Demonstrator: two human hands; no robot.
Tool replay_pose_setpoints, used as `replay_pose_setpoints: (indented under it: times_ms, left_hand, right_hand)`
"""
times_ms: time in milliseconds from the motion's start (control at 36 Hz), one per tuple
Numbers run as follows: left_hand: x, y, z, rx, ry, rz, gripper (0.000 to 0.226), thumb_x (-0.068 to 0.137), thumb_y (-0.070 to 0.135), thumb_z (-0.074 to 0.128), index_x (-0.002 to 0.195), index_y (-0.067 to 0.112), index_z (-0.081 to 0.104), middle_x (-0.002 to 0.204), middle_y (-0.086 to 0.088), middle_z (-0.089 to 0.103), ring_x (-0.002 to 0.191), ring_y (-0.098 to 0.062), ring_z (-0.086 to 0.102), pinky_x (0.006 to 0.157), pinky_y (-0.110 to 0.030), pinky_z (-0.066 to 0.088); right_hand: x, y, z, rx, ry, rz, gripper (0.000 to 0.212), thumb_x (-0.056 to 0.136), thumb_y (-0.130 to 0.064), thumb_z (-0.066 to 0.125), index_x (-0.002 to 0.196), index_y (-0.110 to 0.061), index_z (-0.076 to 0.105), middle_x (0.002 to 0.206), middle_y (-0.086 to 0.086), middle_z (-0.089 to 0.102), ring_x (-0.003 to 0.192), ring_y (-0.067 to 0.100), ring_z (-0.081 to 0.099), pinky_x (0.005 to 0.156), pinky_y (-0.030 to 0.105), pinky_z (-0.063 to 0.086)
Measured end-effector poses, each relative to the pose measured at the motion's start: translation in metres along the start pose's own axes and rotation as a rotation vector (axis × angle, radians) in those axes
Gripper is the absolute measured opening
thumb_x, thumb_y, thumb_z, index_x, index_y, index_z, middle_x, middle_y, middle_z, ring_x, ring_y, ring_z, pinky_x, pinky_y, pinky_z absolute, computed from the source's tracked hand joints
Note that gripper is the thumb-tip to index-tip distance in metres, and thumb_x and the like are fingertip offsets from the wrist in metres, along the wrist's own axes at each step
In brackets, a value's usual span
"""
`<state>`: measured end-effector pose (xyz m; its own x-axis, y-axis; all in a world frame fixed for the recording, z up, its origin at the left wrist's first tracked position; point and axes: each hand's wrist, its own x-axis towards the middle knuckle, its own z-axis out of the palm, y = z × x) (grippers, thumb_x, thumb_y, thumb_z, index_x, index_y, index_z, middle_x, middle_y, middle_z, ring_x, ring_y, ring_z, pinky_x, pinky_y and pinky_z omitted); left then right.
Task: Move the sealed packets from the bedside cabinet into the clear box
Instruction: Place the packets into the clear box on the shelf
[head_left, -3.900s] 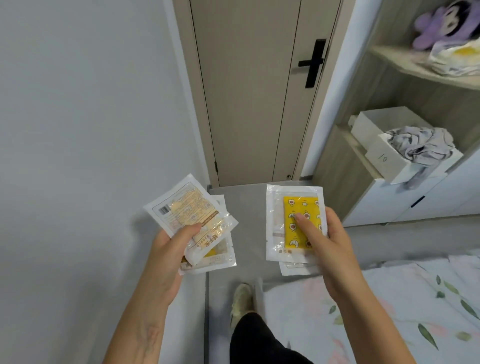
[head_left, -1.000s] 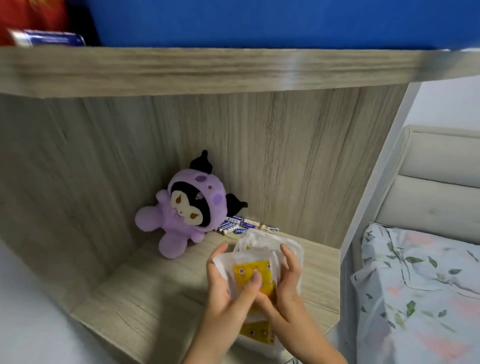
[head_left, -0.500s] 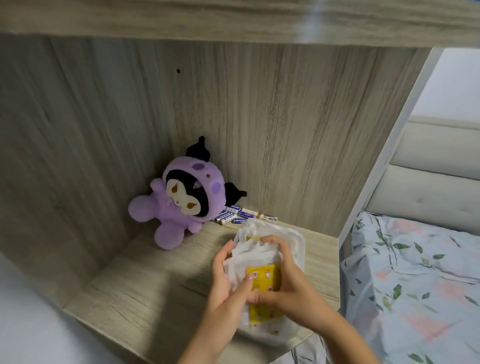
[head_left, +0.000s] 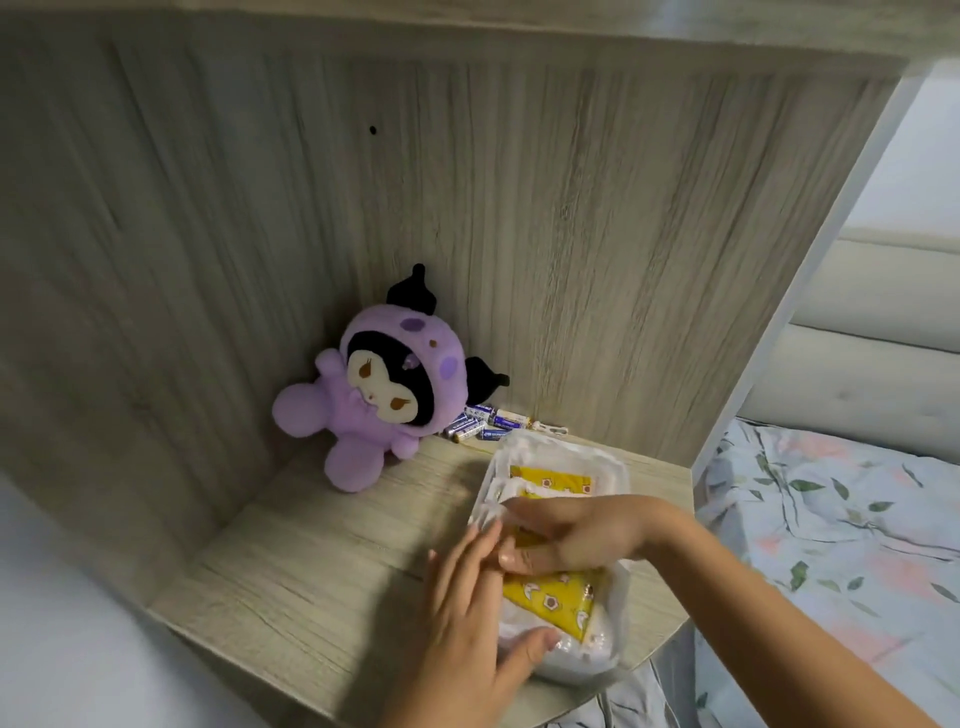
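A wood-grain bedside cabinet (head_left: 322, 587) niche beside a bed, both hands at a clear box of packets.

The clear box (head_left: 608, 660) sits on the cabinet's shelf near its front right corner, with sealed packets (head_left: 550, 597) showing yellow printed panels lying inside it, one near the back and one near the front. The right hand (head_left: 576, 530) reaches across the middle of the box, its grip curled onto the packets with fingertips pressing down on them. The left hand (head_left: 467, 608) lies against the box's left side, fingers straight and together, thumb resting on the near rim. A purple plush toy (head_left: 374, 400) sits in the back corner, with a few batteries (head_left: 483, 423) lying just beside it against the back wall. To the right, a bed (head_left: 831, 545) with leaf-print bedding.
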<state>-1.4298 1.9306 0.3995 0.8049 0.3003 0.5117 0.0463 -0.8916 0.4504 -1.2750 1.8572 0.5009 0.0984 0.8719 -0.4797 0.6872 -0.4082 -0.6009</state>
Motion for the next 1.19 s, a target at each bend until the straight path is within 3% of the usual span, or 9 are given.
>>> replay_pose_setpoints:
  times_ms: [111,194,306,389,472,611,750,972,1194]
  left_hand:
    - [0.0,0.008,0.0,0.184,-0.02,-0.042,0.059,0.083,0.06,0.041,0.12,0.015,0.048,0.131,-0.014,0.058,0.124,-0.019,0.043,0.109,-0.04,0.014]
    - [-0.001,0.014,0.005,0.249,0.015,-0.102,0.061,0.065,0.051,0.047,0.114,0.015,0.05,0.127,-0.015,0.062,0.122,-0.018,0.044,0.109,-0.043,0.013]
    - [0.0,0.022,0.006,0.353,-0.021,-0.195,0.07,0.063,0.043,0.042,0.119,0.006,0.061,0.119,-0.01,0.068,0.119,-0.016,0.054,0.107,-0.052,0.011]
    - [0.002,0.027,0.006,0.393,-0.01,-0.205,0.067,0.064,0.038,0.04,0.116,0.005,0.066,0.113,-0.008,0.07,0.102,-0.017,0.069,0.108,-0.056,0.008]
    - [0.003,0.029,0.009,0.42,-0.018,-0.245,0.065,0.062,0.036,0.038,0.106,0.003,0.073,0.113,-0.01,0.07,0.098,-0.019,0.071,0.108,-0.056,0.007]
    - [0.004,0.034,0.017,0.363,-0.057,-0.341,0.068,0.057,0.04,0.037,0.108,0.004,0.063,0.12,-0.019,0.065,0.109,-0.025,0.054,0.108,-0.052,0.01]
    - [0.005,0.038,0.018,0.295,-0.047,-0.316,0.058,0.056,0.04,0.039,0.106,0.011,0.047,0.117,-0.019,0.066,0.106,-0.022,0.048,0.088,-0.049,0.03]
    - [0.007,0.032,0.021,0.299,-0.094,-0.346,0.07,0.057,0.041,0.039,0.115,0.002,0.045,0.101,-0.022,0.072,0.102,-0.021,0.047,0.08,-0.043,0.036]
    - [0.011,0.046,0.006,0.322,-0.294,-0.421,0.069,0.053,0.041,0.036,0.092,-0.002,0.074,0.096,-0.018,0.074,0.085,-0.024,0.072,0.064,-0.054,0.057]
  right_hand:
    - [-0.001,0.006,0.02,-0.124,0.391,-0.037,0.054,0.095,-0.034,0.053,0.141,-0.01,0.037,0.137,0.003,0.05,0.128,0.015,0.045,0.103,0.021,0.034]
    - [-0.002,0.012,0.036,-0.214,0.519,-0.15,0.05,0.095,-0.026,0.053,0.141,-0.011,0.04,0.137,0.006,0.051,0.128,0.016,0.045,0.107,0.024,0.034]
    - [-0.005,0.023,0.049,-0.238,0.488,-0.182,0.048,0.099,-0.034,0.041,0.144,-0.018,0.038,0.149,-0.002,0.038,0.139,0.009,0.032,0.115,0.022,0.024]
    - [-0.006,0.028,0.055,-0.251,0.455,-0.18,0.071,0.089,-0.06,0.012,0.149,-0.024,0.026,0.155,-0.009,0.026,0.141,0.006,0.025,0.115,0.015,0.015]
    - [-0.006,0.029,0.056,-0.33,0.414,-0.17,0.079,0.083,-0.061,0.001,0.151,-0.024,0.019,0.158,-0.01,0.017,0.143,0.003,0.016,0.112,0.01,0.003]
    - [-0.009,0.029,0.057,-0.382,0.412,-0.188,0.075,0.087,-0.056,0.0,0.151,-0.022,0.018,0.159,-0.006,0.017,0.141,0.01,0.023,0.109,0.011,0.006]
    - [-0.014,0.027,0.052,-0.333,0.321,-0.208,0.086,0.079,-0.062,-0.003,0.152,-0.017,0.003,0.156,-0.011,-0.008,0.143,-0.002,-0.012,0.11,0.007,-0.012]
    - [-0.011,0.031,0.051,-0.31,0.304,-0.196,0.089,0.075,-0.068,-0.005,0.152,-0.022,0.002,0.158,-0.011,-0.004,0.143,-0.004,-0.008,0.115,0.014,-0.005]
    - [-0.015,0.032,0.053,-0.016,0.502,-0.332,0.073,0.087,-0.068,0.016,0.145,-0.027,0.031,0.151,-0.023,0.017,0.139,-0.015,0.009,0.113,0.007,0.006]
